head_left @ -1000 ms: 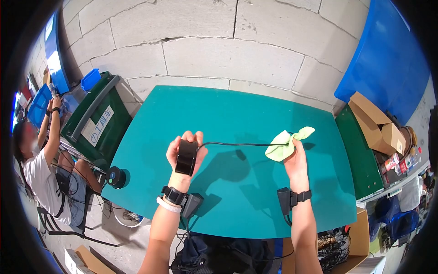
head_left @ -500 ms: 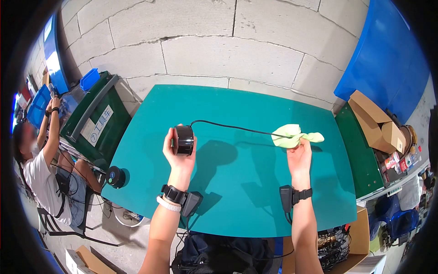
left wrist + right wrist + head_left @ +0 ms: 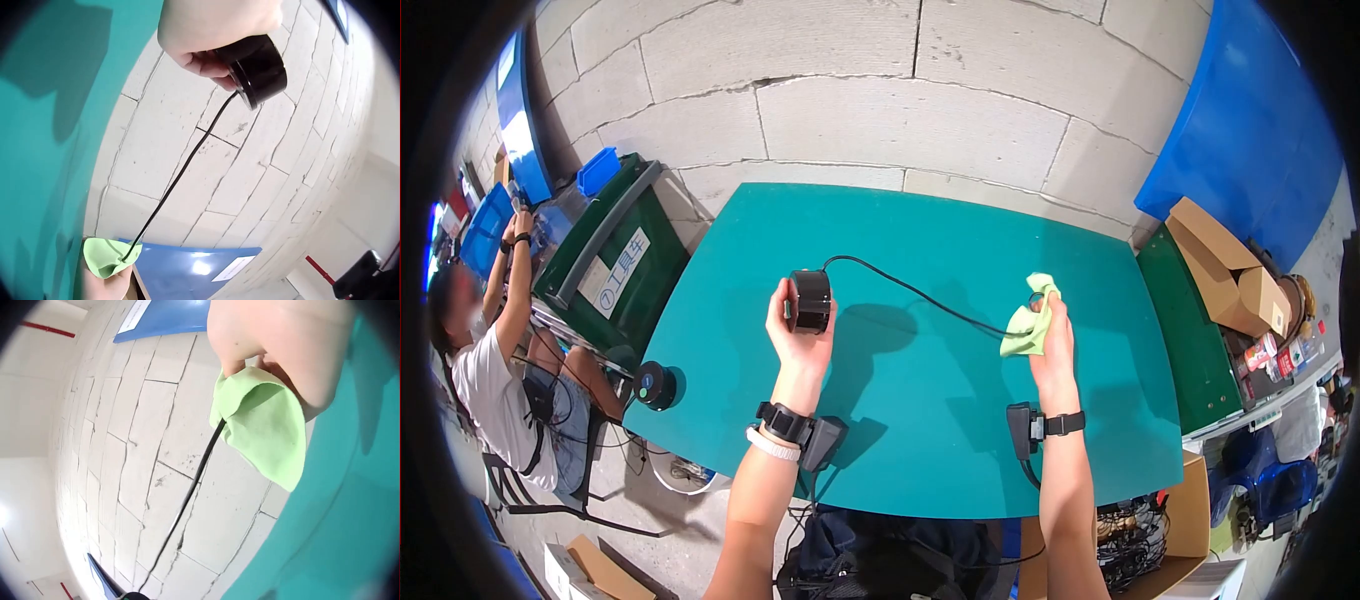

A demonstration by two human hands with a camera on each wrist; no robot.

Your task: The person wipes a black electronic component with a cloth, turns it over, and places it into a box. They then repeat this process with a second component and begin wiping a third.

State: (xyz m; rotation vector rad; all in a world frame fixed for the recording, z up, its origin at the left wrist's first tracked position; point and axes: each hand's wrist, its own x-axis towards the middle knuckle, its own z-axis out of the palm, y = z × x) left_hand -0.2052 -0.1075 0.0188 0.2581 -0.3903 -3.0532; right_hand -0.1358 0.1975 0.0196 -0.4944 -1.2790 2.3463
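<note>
My left hand [image 3: 803, 352] grips a glossy black cylindrical device [image 3: 811, 302] above the left part of the green table [image 3: 960, 235]. From its top edge a black cable [image 3: 892, 283] runs across to the right. A light green cloth [image 3: 1024, 336] is folded around the far part of that cable. Fingers and thumb of my right hand [image 3: 1055, 355] pinch the cloth, and the cable's end inside it is hidden. In the right wrist view the cloth [image 3: 275, 434] hangs loose below the fingers, with the cable coming out of its fold.
A second round black device [image 3: 654, 388] sits at the table's left edge. Beyond it are a green tool cart [image 3: 625, 270] and a seated person [image 3: 515, 370]. An open cardboard box [image 3: 1215, 250] stands at right, another box [image 3: 1190, 520] below the front edge. A block wall [image 3: 900, 120] rises behind.
The left hand has turned and raised the cylindrical device. The right hand moved right, then slightly back, turning the cloth. The cable went from nearly level to sloping down toward the cloth.
</note>
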